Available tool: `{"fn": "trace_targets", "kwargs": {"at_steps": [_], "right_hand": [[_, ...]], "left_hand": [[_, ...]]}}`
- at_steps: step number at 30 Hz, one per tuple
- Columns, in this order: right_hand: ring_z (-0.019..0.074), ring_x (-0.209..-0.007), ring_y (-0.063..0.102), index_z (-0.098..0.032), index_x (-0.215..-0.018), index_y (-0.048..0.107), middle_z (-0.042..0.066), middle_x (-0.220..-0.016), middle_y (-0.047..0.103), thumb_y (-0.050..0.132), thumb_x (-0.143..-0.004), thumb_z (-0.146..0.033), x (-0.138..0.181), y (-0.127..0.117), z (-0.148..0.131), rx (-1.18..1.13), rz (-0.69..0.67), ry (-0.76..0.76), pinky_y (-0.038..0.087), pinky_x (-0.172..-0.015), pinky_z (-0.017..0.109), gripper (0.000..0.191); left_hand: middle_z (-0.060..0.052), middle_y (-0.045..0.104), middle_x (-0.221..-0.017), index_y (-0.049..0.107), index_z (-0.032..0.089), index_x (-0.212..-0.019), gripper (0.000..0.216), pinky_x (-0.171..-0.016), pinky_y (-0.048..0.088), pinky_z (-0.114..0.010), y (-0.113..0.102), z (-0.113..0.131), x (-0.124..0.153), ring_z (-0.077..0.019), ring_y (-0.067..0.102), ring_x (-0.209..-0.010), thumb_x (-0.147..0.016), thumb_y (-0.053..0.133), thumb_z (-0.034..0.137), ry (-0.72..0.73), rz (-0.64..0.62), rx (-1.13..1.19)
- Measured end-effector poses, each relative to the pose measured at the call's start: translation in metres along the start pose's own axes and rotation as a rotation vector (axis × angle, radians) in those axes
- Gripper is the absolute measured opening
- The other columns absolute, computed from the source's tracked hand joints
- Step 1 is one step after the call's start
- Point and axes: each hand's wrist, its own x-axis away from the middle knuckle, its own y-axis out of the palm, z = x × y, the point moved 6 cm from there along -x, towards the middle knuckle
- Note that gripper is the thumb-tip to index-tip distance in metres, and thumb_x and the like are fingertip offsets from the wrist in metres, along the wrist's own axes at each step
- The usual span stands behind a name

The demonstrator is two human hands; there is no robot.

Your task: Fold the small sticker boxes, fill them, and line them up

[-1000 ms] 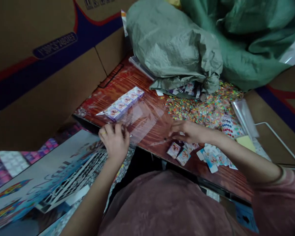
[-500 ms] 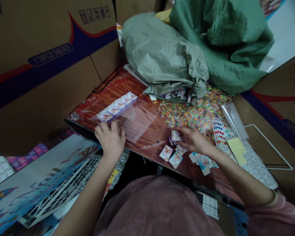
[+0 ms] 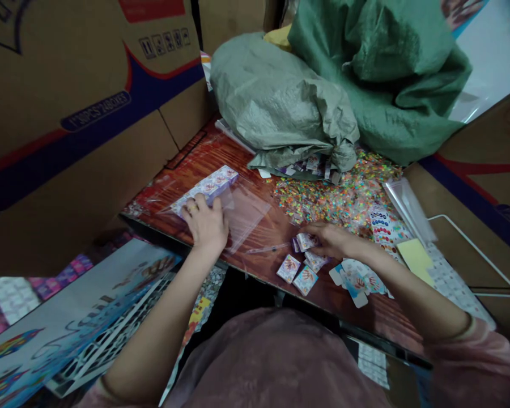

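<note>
A row of small white-and-purple boxes (image 3: 215, 182) stands on a clear plastic bag (image 3: 249, 212) at the left of the table. My left hand (image 3: 207, 224) lies over the near end of this row, fingers apart and slightly bent, their tips against the boxes. To the right, my right hand (image 3: 334, 241) is closed on a small box (image 3: 306, 242), thumb and fingers at its sides. Just below it lie several more small boxes (image 3: 288, 268) with a hand picture on them. Flat printed box blanks (image 3: 357, 283) lie under my right forearm.
Behind my right hand spreads a heap of tiny colourful packets (image 3: 323, 195). A grey-green sack (image 3: 276, 96) and a green sack (image 3: 386, 73) stand at the back. Large cartons flank the table, one carton (image 3: 85, 153) at left. A sticker sheet (image 3: 385, 229) and yellow paper (image 3: 414, 260) lie right.
My left hand has moved up and right onto the near end of the box row. My right hand keeps its hold on the small box, now slightly lower beside the others. The view has shifted slightly.
</note>
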Motion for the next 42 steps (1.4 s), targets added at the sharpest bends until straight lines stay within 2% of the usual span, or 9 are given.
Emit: {"fn": "trace_targets", "kwargs": {"at_steps": [5,8,13,19,25,28,31,35,42], "right_hand": [[0.0213,-0.076,0.067,-0.018,-0.133,0.050,0.008,-0.090,0.071,0.065,-0.078,-0.033,-0.005,-0.003,0.013,0.103,0.058,0.129,0.045,-0.065,0.027,0.059],[0.0186,-0.067,0.065,-0.019,-0.131,0.051,0.005,-0.084,0.071,0.064,-0.078,-0.037,-0.011,-0.010,0.008,0.037,0.124,0.118,0.043,-0.060,0.025,0.057],[0.0196,-0.077,0.064,-0.021,-0.125,0.049,0.005,-0.093,0.069,0.062,-0.080,-0.035,-0.043,-0.025,-0.018,-0.285,0.333,0.019,0.049,-0.068,0.029,0.049],[0.0184,-0.085,0.064,-0.018,-0.112,0.052,0.004,-0.100,0.066,0.066,-0.072,-0.020,-0.138,-0.022,-0.060,-0.420,0.466,-0.115,0.050,-0.077,0.030,0.042],[0.0195,-0.093,0.063,-0.016,-0.105,0.056,0.007,-0.100,0.066,0.060,-0.077,-0.019,-0.205,-0.018,-0.072,-0.351,0.684,0.017,0.048,-0.084,0.029,0.029],[0.0212,-0.101,0.060,-0.018,-0.104,0.059,0.009,-0.105,0.066,0.055,-0.085,-0.026,-0.221,-0.017,-0.072,-0.315,0.737,0.073,0.045,-0.091,0.032,0.021],[0.0236,-0.108,0.056,-0.018,-0.109,0.059,0.011,-0.115,0.064,0.052,-0.089,-0.032,-0.231,-0.014,-0.070,-0.283,0.779,0.135,0.041,-0.096,0.036,0.025],[0.0265,-0.104,0.054,-0.017,-0.113,0.057,0.013,-0.113,0.063,0.048,-0.091,-0.039,-0.241,-0.010,-0.063,-0.279,0.835,0.239,0.044,-0.091,0.038,0.033],[0.0226,-0.108,0.053,-0.018,-0.106,0.057,0.013,-0.118,0.051,0.047,-0.091,-0.033,-0.250,-0.009,-0.062,-0.315,0.927,0.299,0.045,-0.092,0.034,0.024]], "left_hand": [[-0.018,0.052,-0.119,0.058,0.016,-0.113,0.033,-0.096,0.036,-0.054,0.008,-0.005,-0.011,-0.0369,0.047,-0.114,-0.081,0.054,0.022,0.050,-0.051,-0.089],[-0.017,0.054,-0.117,0.060,0.016,-0.114,0.032,-0.097,0.034,-0.055,0.008,-0.013,-0.011,-0.0367,0.047,-0.112,-0.085,0.048,0.023,0.050,-0.020,-0.095],[-0.015,0.060,-0.110,0.064,0.017,-0.107,0.029,-0.097,0.035,-0.053,0.003,-0.013,-0.014,-0.0350,0.050,-0.108,-0.088,0.044,0.025,0.045,0.007,-0.068],[-0.012,0.067,-0.098,0.068,0.018,-0.098,0.033,-0.087,0.041,-0.044,-0.013,-0.012,-0.028,-0.0292,0.058,-0.093,-0.093,0.035,0.025,-0.031,0.082,0.048],[-0.011,0.067,-0.097,0.068,0.019,-0.103,0.036,-0.085,0.040,-0.041,-0.022,-0.020,-0.031,-0.0274,0.060,-0.091,-0.095,0.034,0.028,-0.042,0.172,0.125],[-0.011,0.067,-0.096,0.068,0.019,-0.103,0.036,-0.087,0.039,-0.041,-0.022,-0.021,-0.030,-0.0268,0.060,-0.091,-0.095,0.035,0.028,-0.027,0.192,0.144],[-0.010,0.067,-0.096,0.068,0.019,-0.101,0.034,-0.089,0.038,-0.042,-0.019,-0.020,-0.028,-0.0265,0.059,-0.091,-0.094,0.036,0.027,-0.012,0.200,0.154],[-0.009,0.068,-0.098,0.068,0.020,-0.102,0.031,-0.092,0.038,-0.043,-0.014,-0.018,-0.025,-0.0273,0.059,-0.093,-0.094,0.039,0.026,0.007,0.183,0.152],[-0.009,0.067,-0.100,0.069,0.021,-0.102,0.029,-0.098,0.035,-0.046,-0.010,-0.017,-0.021,-0.0271,0.059,-0.096,-0.093,0.041,0.026,0.027,0.151,0.174]]}}
